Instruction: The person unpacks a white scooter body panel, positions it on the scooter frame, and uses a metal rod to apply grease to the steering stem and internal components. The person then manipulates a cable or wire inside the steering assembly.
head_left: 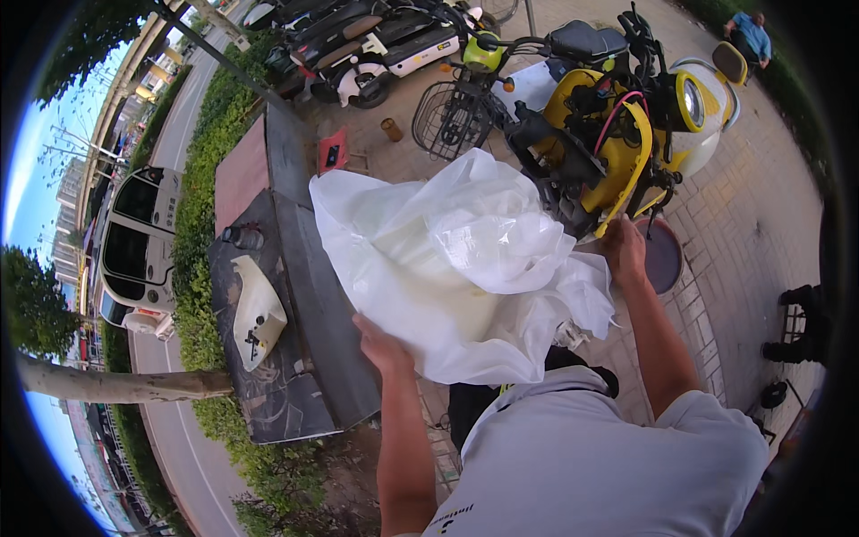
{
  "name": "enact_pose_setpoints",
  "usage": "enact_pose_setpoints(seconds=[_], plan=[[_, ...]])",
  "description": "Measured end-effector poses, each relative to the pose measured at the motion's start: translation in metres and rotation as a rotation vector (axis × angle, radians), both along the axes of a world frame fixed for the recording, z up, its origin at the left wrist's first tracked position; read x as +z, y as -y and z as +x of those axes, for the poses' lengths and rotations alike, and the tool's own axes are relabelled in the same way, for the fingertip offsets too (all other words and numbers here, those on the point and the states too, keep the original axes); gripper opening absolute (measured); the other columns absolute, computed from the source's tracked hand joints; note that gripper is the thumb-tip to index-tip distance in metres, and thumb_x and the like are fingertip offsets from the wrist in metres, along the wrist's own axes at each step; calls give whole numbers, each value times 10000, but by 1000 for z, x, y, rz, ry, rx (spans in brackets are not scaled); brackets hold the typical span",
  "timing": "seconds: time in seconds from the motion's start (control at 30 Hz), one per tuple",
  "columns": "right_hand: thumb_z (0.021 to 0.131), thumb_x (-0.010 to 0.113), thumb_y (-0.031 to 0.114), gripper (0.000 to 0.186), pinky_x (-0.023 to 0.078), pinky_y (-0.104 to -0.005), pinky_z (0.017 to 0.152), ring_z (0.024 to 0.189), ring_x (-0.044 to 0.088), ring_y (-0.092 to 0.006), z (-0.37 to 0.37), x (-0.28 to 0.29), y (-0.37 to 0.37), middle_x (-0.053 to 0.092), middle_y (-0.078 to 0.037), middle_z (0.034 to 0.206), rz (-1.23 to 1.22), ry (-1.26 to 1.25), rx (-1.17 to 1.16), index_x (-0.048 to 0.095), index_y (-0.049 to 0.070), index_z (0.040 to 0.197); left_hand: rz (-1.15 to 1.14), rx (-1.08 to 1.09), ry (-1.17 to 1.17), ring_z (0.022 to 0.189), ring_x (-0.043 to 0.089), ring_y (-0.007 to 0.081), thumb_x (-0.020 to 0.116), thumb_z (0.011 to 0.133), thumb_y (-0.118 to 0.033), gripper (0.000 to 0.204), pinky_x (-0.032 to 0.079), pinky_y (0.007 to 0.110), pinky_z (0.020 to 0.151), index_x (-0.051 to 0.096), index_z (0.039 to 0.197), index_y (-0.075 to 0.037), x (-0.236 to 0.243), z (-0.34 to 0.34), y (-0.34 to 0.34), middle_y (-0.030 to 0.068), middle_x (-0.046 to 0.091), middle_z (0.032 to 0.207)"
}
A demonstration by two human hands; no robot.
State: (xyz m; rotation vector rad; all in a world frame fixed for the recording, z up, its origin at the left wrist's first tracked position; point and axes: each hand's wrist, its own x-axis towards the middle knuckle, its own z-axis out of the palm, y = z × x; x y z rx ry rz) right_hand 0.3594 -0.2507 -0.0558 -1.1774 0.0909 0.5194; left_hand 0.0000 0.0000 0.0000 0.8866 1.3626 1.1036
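A large, crumpled white translucent plastic bag [385,259] spreads in front of my body, with a pale, smooth shape showing dimly inside it. My left hand [385,346] is closed at the bag's near left edge, its fingers partly hidden by the plastic. On the far right side, my right hand [625,252] is closed at the bag's edge, its fingertips close to a yellow scooter frame part [631,170]. Just beyond the bag stands a partly stripped yellow scooter [573,107] with exposed dark parts. A round headlight [691,101] shows on its right.
Left of me, a dark metal box [313,358] bears a cream curved panel [258,313] and a dark jar [242,236]. A red stool [333,150] stands beyond. A purple-grey basin [660,257] lies beside my right hand. Parked scooters [376,63] line the back; a person [750,38] sits far right.
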Motion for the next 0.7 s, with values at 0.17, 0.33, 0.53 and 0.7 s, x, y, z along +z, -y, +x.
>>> enact_pose_setpoints(seconds=[0.17, 0.33, 0.53, 0.7], plan=[[932, 580, 165, 215, 474, -286, 707, 748, 616, -168, -117, 65, 2, 656, -62, 801, -312, 534, 421, 646, -26, 860, -89, -108, 93, 1135, 570, 240, 418, 987, -575, 700, 467, 365, 963, 495, 1333, 28, -10, 21, -71, 108, 559, 1324], [860, 699, 163, 472, 457, -395, 969, 1145, 569, -342, -207, 122, -123, 586, -171, 1251, -640, 775, 411, 532, 15, 1276, -224, -356, 135, 1198, 528, 263, 406, 991, -575, 698, 434, 393, 1011, 432, 1403, -13, -17, 39, -109, 98, 503, 1397], [807, 786, 260, 627, 381, -397, 1046, 1214, 503, -269, -224, 104, -198, 568, -119, 1276, -309, 514, -18, 504, 50, 1326, -309, -633, 335, 1191, 522, 314, 350, 1011, -555, 718, 437, 424, 1021, 397, 1396, 50, -53, 42, -116, 175, 476, 1392], [763, 810, 183, 660, 366, -406, 1065, 1242, 475, -288, -233, 86, -195, 527, -123, 1321, -452, 609, 7, 492, 45, 1324, -387, -919, 91, 1149, 537, 308, 402, 1020, -449, 621, 454, 417, 968, 365, 1405, 37, -91, 14, -111, 180, 486, 1355]])
